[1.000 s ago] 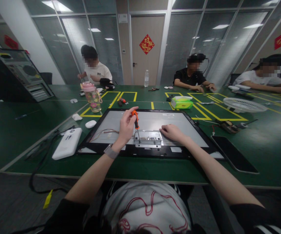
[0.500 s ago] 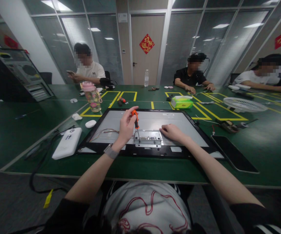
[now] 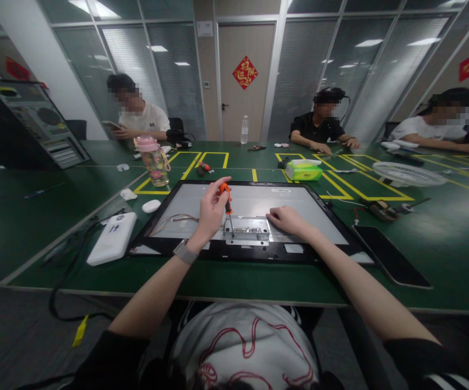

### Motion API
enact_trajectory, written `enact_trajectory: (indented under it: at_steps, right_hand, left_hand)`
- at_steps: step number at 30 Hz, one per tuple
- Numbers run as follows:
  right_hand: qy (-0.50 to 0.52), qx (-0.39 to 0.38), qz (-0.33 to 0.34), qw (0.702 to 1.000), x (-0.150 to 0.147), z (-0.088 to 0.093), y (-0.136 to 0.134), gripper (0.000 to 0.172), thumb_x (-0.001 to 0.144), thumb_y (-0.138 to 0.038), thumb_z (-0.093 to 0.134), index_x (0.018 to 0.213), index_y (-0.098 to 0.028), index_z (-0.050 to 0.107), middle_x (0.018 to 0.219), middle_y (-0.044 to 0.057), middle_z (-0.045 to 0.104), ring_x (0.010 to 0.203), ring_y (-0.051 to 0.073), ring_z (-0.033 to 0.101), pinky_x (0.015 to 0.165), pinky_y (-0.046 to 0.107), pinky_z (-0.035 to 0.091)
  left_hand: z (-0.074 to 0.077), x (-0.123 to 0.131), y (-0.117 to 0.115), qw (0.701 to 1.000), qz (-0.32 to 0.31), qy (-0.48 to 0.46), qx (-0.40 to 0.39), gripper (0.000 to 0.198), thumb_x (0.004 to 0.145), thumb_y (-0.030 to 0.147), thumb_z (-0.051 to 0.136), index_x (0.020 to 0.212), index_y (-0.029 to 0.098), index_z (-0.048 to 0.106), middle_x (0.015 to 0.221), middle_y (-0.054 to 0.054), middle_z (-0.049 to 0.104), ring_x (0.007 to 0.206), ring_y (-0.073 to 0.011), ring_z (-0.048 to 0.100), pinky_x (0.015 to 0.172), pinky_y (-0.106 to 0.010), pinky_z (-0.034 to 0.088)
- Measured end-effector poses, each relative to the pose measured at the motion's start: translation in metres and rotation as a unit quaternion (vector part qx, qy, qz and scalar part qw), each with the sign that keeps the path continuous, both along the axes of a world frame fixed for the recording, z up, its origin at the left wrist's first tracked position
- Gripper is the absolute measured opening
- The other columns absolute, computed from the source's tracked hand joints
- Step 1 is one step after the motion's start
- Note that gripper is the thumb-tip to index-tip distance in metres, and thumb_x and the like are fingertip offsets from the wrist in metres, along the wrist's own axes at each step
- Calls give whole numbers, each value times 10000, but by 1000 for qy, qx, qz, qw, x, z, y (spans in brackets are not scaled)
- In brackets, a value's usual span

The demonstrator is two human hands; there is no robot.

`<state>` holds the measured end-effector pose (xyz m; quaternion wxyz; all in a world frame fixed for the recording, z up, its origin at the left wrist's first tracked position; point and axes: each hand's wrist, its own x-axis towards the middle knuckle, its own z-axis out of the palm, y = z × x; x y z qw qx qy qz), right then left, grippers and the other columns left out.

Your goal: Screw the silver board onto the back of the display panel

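Note:
My left hand (image 3: 212, 210) is closed around the orange and black handle of a screwdriver (image 3: 227, 199). Its thin shaft points down to the left part of a silver metal bracket (image 3: 251, 223), and the tip's exact contact is too small to make out. My right hand (image 3: 288, 221) lies with curled fingers at the bracket's upper right corner, gripping its edge; the fingertips are partly hidden. Under both hands, a flat display panel (image 3: 319, 208) with a black frame lies on the table, its grey back facing up. Thin wires (image 3: 177, 218) rest on the panel's left side.
A white power bank (image 3: 112, 238) and a white oval case (image 3: 151, 206) lie left of the panel; a phone (image 3: 392, 255) lies right. Beyond are a pink-lidded bottle (image 3: 153, 162), a green tissue pack (image 3: 304, 170) and a fan grille (image 3: 409, 174). Several people sit across the table.
The seated person at the far left has shifted left with a phone. The hands of the person in black moved slightly. My own hands and the screwdriver show no visible movement.

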<state>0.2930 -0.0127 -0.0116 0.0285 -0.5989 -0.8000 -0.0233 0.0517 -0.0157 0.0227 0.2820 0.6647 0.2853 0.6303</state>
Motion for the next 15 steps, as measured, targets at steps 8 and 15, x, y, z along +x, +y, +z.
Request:
enact_trajectory:
  at_steps: [8,15]
  right_hand:
    - [-2,-1,1,1000,0,0,0,400,969,-359,360,804,-157,663,814,125,709,760,211,628,602,271,293]
    - [-1,-2,-3,1000,-1,0,1,393,972,-357,360,814,-160,661,826,122,713,774,212,633,614,268,303]
  left_hand:
    - [0,0,0,1000,3,3,-3,297,867,205,504,1149,225,595,924,-39,606,719,-108,581,621,-235,524]
    - [1,0,-2,1000,22,19,-1,322,839,181,534,1151,224,599,933,-41,611,777,-121,591,636,-228,517]
